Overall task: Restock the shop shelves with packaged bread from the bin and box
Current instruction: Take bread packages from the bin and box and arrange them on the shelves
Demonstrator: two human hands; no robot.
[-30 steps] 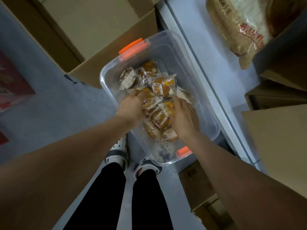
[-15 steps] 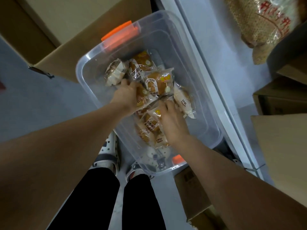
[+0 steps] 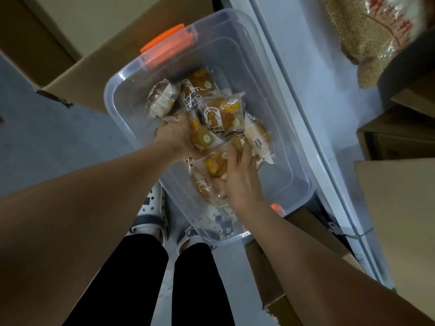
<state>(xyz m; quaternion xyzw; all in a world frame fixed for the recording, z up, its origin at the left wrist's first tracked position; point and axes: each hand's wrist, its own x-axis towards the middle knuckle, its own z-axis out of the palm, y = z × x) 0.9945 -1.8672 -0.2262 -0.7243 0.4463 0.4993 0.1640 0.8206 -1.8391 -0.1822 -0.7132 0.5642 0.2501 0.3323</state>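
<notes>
A clear plastic bin [image 3: 292,147] with orange latches [image 3: 168,41] sits in front of me, holding several packaged bread buns [image 3: 221,114] in clear printed wrappers. Both my hands are down inside it. My left hand [image 3: 175,135] grips a wrapped bun [image 3: 203,138] near the middle of the pile. My right hand [image 3: 240,177] curls its fingers round another wrapped bun [image 3: 215,164] just below it. A white-wrapped bun [image 3: 161,101] lies at the pile's far left, another [image 3: 259,140] at its right.
Cardboard boxes stand behind the bin [image 3: 98,67], at the right [image 3: 397,208] and under its near corner [image 3: 270,267]. A white shelf surface [image 3: 313,67] runs along the bin's right side, with a large bag of grain [image 3: 367,38] on it. My feet [image 3: 150,217] are below the bin.
Both hands have shifted slightly within the pile and closed round buns. The view has tilted, so the bin sits a little lower and further right in frame.
</notes>
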